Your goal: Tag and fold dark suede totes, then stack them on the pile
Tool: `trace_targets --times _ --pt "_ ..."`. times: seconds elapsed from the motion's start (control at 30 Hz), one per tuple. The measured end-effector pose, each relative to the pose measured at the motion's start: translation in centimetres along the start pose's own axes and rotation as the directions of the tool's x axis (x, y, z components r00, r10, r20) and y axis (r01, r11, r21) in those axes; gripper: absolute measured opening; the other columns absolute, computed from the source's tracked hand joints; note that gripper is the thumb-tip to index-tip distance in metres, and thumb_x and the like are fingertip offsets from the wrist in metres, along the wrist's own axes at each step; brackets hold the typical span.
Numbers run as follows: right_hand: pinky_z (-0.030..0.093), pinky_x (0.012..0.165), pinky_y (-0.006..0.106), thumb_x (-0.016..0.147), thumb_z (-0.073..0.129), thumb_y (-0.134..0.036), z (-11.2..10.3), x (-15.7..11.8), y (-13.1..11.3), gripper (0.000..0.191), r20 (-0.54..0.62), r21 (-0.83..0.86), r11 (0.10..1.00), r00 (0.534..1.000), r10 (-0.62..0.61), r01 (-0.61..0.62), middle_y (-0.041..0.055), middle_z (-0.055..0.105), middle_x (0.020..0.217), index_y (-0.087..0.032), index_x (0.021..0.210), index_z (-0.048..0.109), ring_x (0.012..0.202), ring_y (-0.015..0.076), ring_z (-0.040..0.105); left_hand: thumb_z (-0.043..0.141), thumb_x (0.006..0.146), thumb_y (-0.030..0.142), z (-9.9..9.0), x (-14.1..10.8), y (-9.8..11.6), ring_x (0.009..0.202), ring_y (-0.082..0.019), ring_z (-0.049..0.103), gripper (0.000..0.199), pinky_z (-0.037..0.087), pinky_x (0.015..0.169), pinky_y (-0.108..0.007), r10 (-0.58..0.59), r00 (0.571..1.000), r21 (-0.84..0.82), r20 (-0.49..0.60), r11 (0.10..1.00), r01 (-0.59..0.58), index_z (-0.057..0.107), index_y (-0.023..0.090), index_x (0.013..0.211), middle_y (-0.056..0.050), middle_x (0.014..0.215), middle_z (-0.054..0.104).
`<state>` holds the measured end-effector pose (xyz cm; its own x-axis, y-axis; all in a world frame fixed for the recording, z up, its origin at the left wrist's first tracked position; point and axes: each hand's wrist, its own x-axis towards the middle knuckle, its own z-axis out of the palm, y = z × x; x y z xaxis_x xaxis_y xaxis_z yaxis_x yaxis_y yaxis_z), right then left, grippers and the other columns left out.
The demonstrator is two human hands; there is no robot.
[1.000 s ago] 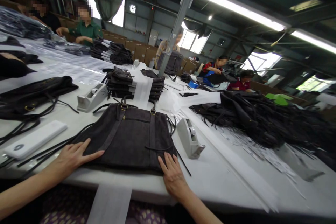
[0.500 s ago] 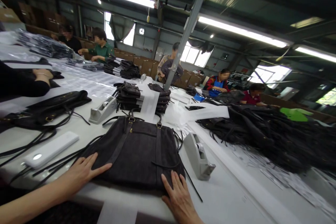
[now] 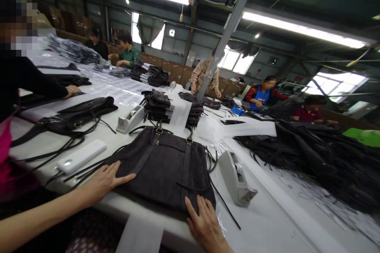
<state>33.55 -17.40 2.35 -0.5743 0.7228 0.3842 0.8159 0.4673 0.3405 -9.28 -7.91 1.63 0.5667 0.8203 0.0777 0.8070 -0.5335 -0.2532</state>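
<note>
A dark handbag [image 3: 166, 166] lies flat on the white table before me, its handles pointing away and a zip across its upper front. My left hand [image 3: 114, 176] rests on the bag's near left corner, thumb stretched out over the fabric. On the near right corner lies my right hand [image 3: 204, 215], fingers extended. Both hands are open and press on the bag without gripping it. Thin dark cords trail from the bag's sides. Just right of it stands a grey tape dispenser [image 3: 236, 178].
Behind the bag is a stack of folded bags [image 3: 157, 108] wrapped with a white paper strip. Another tape dispenser [image 3: 130, 118] and a white oblong device [image 3: 82, 156] sit to the left. Dark bags [image 3: 311, 154] are heaped at right. Several co-workers surround the table, one close at left.
My view has turned slightly left, bringing more of the left co-worker into sight. That co-worker's arm reaches further over the table. My hands stay on the bag, which lies much the same.
</note>
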Motion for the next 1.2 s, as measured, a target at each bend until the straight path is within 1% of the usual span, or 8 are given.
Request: trace_targets --times 0.13,0.27,0.47,0.63,0.87,1.0,1.07,1.2 --pt "0.045 0.09 0.035 0.093 0.044 -0.033 -2.2 3.3 -0.5 0.028 0.092 0.32 0.944 0.994 0.058 -0.085 0.0111 0.063 0.112 -0.021 0.106 0.066 0.102 0.0213 0.059 0.044 0.066 -0.012 0.3 -0.4 1.2 0.128 -0.036 0.043 0.102 0.04 0.095 -0.045 -0.02 0.998 0.028 0.053 0.999 0.018 0.013 0.046 0.143 -0.017 0.145 0.038" --pt "0.045 0.074 0.026 0.098 0.033 -0.039 -2.5 9.1 -1.2 0.049 0.226 0.426 0.858 0.952 0.207 -0.288 0.0063 0.063 0.078 -0.017 0.068 0.064 0.075 0.014 0.059 0.045 0.066 -0.011 0.6 -0.4 1.5 0.127 -0.039 0.043 0.101 0.039 0.096 -0.048 -0.025 0.999 0.033 0.032 0.999 0.024 0.014 0.047 0.143 -0.018 0.147 0.033" --pt "0.031 0.103 0.049 0.085 0.044 -0.066 -0.9 12.1 -3.9 0.057 0.315 0.495 0.845 0.948 0.044 -0.203 0.008 0.044 0.139 -0.035 0.132 0.047 0.127 0.0286 0.039 0.05 0.067 -0.008 1.2 -0.7 1.8 0.132 -0.038 0.037 0.098 0.034 0.102 -0.051 -0.043 0.999 0.015 -0.012 0.999 0.043 0.019 0.046 0.143 -0.015 0.151 0.027" --pt "0.025 0.105 0.058 0.088 0.043 -0.061 0.9 11.5 -4.4 0.063 0.415 0.453 0.884 0.905 -0.091 -0.119 0.0079 0.029 0.151 -0.042 0.144 0.023 0.136 0.035 0.027 0.052 0.062 -0.009 0.2 -0.5 2.1 0.135 -0.04 0.03 0.105 0.029 0.105 -0.053 -0.068 0.993 -0.026 0.097 0.997 0.071 0.016 0.049 0.142 -0.016 0.152 0.025" --pt "0.028 0.102 0.061 0.089 0.045 -0.055 0.7 12.0 -4.2 0.062 0.399 0.459 0.887 0.903 -0.156 -0.05 0.0082 0.025 0.153 -0.043 0.145 0.02 0.136 0.0377 0.027 0.063 0.075 0.037 -8.0 5.4 0.7 0.114 -0.041 0.054 0.053 0.033 0.094 -0.063 0.117 0.916 -0.366 0.384 0.93 0.034 0.055 0.034 0.128 -0.016 0.118 0.062" --pt "0.028 0.101 0.063 0.091 0.039 -0.058 0.1 12.0 -4.0 0.059 0.393 0.484 0.873 0.906 -0.153 -0.062 0.0087 0.028 0.151 -0.044 0.144 0.021 0.135 0.0378 0.028 0.051 0.086 0.048 -15.8 15.5 4.8 0.092 -0.026 0.063 0.039 0.044 0.085 -0.038 0.262 0.963 -0.557 -0.068 0.79 -0.254 0.064 0.021 0.111 -0.013 0.1 0.067" --pt "0.03 0.1 0.063 0.09 0.039 -0.06 0.2 11.8 -4.0 0.058 0.367 0.493 0.866 0.922 -0.121 -0.083 0.0084 0.031 0.15 -0.044 0.144 0.022 0.134 0.0375 0.031 0.05 0.088 0.047 -18.2 20.0 9.2 0.086 -0.022 0.063 0.038 0.045 0.073 -0.03 0.268 0.915 -0.58 -0.301 0.711 -0.398 0.063 0.018 0.109 -0.013 0.099 0.066" --pt "0.038 0.099 0.05 0.085 0.048 -0.061 0.2 10.9 -4.3 0.061 0.248 0.523 0.851 0.965 -0.087 -0.058 0.0048 0.041 0.144 -0.04 0.14 0.032 0.126 0.0295 0.042 0.038 0.096 0.037 -16.9 22.8 17.6 0.064 -0.013 0.057 0.033 0.039 0.058 -0.023 0.263 0.802 -0.656 -0.537 0.468 -0.593 0.063 0.017 0.085 -0.006 0.073 0.063"
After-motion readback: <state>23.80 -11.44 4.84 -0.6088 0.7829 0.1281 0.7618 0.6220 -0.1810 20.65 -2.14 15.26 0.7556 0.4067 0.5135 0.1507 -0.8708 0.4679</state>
